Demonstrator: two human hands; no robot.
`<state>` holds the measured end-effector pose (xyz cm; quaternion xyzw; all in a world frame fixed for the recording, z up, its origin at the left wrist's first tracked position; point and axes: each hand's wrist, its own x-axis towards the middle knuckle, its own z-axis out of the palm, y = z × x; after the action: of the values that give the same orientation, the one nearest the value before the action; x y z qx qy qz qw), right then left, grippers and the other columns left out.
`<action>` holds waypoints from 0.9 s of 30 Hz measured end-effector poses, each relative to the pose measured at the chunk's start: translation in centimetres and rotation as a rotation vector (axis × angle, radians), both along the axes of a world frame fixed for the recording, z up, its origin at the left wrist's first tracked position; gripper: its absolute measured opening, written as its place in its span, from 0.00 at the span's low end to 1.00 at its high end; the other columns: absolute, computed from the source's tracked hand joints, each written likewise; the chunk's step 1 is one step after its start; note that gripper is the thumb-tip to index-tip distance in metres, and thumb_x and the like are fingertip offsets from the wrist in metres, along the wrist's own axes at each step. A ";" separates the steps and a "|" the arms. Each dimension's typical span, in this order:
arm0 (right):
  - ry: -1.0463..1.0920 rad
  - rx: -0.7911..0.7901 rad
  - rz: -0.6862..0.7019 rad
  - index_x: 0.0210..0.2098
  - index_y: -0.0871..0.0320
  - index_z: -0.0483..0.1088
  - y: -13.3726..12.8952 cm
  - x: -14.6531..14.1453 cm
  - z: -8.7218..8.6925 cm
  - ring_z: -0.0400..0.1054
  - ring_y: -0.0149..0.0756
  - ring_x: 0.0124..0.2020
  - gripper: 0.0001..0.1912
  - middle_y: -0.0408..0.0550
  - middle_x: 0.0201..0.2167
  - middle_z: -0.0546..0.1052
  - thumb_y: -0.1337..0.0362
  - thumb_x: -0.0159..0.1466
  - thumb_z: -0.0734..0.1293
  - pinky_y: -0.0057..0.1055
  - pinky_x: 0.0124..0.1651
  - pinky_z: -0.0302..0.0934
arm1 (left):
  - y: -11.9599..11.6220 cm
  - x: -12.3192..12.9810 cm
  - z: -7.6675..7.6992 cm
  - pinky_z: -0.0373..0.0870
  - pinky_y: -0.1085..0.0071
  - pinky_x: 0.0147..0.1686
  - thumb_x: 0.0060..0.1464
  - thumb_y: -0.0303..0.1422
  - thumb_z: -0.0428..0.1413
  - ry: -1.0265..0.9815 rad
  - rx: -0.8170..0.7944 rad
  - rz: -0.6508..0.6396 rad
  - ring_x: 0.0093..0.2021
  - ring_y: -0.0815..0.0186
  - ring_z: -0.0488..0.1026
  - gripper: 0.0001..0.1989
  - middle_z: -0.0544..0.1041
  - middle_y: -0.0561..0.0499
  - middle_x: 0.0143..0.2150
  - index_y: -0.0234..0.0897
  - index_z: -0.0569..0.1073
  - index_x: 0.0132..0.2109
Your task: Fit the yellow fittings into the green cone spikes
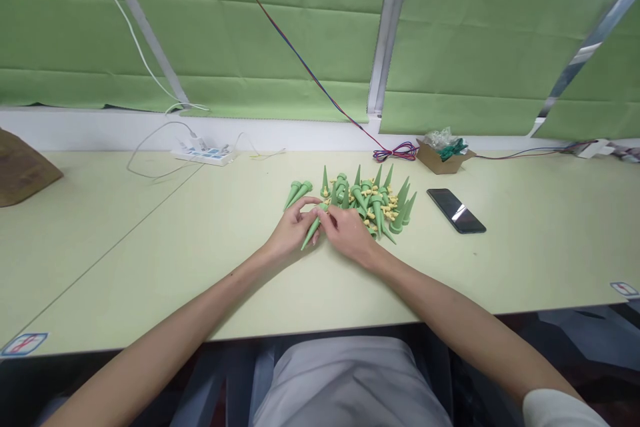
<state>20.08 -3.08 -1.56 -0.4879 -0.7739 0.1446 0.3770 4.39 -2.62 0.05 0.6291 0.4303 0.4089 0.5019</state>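
Note:
My left hand (292,232) is closed around a green plastic watering spike (311,233), its pointed end slanting down and left toward me. At the spike's wider top, my right hand (347,231) has its thumb and fingers pinched together, meeting the left fingertips. What sits between the right fingertips is too small to make out. Just behind the hands lies a pile of similar green spikes (376,205), some standing point up, others lying down. Small yellow pieces (390,208) are mixed in among them. Apart from the pile, to its left, two spikes (299,191) lie side by side.
A black phone (456,211) lies right of the pile. Behind it stand a small cardboard box (440,161) with clear plastic and green material, and a coiled cable (396,152). A white power strip (205,155) sits back left; a brown object (25,170) is at the far left.

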 end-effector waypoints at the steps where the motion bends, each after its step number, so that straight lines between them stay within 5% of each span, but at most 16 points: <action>1: -0.004 -0.009 -0.001 0.27 0.57 0.68 0.0 0.0 0.0 0.65 0.31 0.22 0.21 0.45 0.23 0.75 0.56 0.74 0.58 0.28 0.30 0.53 | 0.1 -0.1 0.0 0.60 0.69 0.21 0.60 0.49 0.57 0.005 0.007 0.002 0.17 0.66 0.65 0.19 0.69 0.55 0.20 0.41 0.69 0.49; 7: 0.048 0.047 -0.050 0.23 0.56 0.62 0.4 0.4 0.0 0.59 0.30 0.21 0.24 0.42 0.19 0.70 0.54 0.74 0.58 0.29 0.29 0.50 | 0.9 -0.9 -0.7 0.55 0.70 0.18 0.60 0.51 0.56 0.117 0.023 0.020 0.15 0.69 0.60 0.20 0.74 0.52 0.25 0.40 0.69 0.47; 13: 0.078 0.142 -0.070 0.23 0.55 0.59 0.8 0.7 -0.2 0.57 0.31 0.21 0.24 0.41 0.18 0.66 0.56 0.75 0.57 0.31 0.29 0.50 | 1.3 -1.3 -1.8 0.55 0.70 0.23 0.61 0.43 0.55 0.361 0.261 0.110 0.18 0.66 0.61 0.10 0.69 0.55 0.19 0.41 0.70 0.41; 27: 0.083 0.119 -0.059 0.22 0.55 0.57 0.9 0.7 -0.3 0.55 0.30 0.21 0.24 0.40 0.18 0.64 0.57 0.74 0.57 0.31 0.29 0.49 | 1.3 -1.6 -1.0 0.54 0.70 0.25 0.62 0.43 0.53 0.590 0.356 0.086 0.21 0.64 0.62 0.11 0.66 0.56 0.18 0.40 0.71 0.41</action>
<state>20.78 -2.13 -1.86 -0.4806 -0.7502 0.1072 0.4413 2.78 -1.37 -0.99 0.7792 0.5049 0.2988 0.2207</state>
